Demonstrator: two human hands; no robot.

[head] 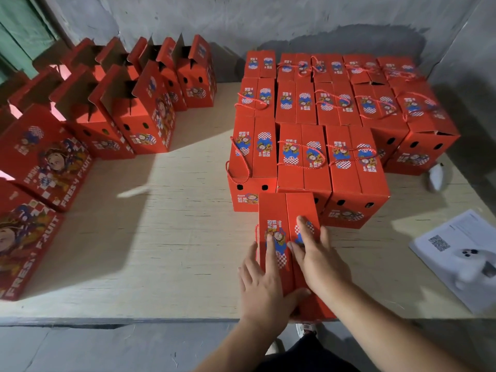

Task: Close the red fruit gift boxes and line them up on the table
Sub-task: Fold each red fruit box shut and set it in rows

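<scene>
Both hands are laid flat on the lid of the nearest red box (288, 237), at the near edge of the worktop (161, 237). Left hand (264, 285): fingers straight, spread over the left lid flap, thumb hooked against the near end of the box. Right hand (319, 261): fingers straight, pressed on the right lid flap. Nothing is gripped by either hand. Lid flaps of this box are folded down and meet along the centre seam; a red cord handle (256, 237) is seen at its left side.

Box is placed just in front of the closed boxes (335, 116), which are packed in rows on the right half of the worktop, cords lying across the lids. Contact with the front row cannot be confirmed.

Open boxes (139, 108), flaps standing up, are lined along the left side toward the back wall. Two more boxes (40, 170) are seen lying at the far left.

White booklet (461, 242) with a QR code and a white device (472, 267) on it are located at the right edge.
</scene>
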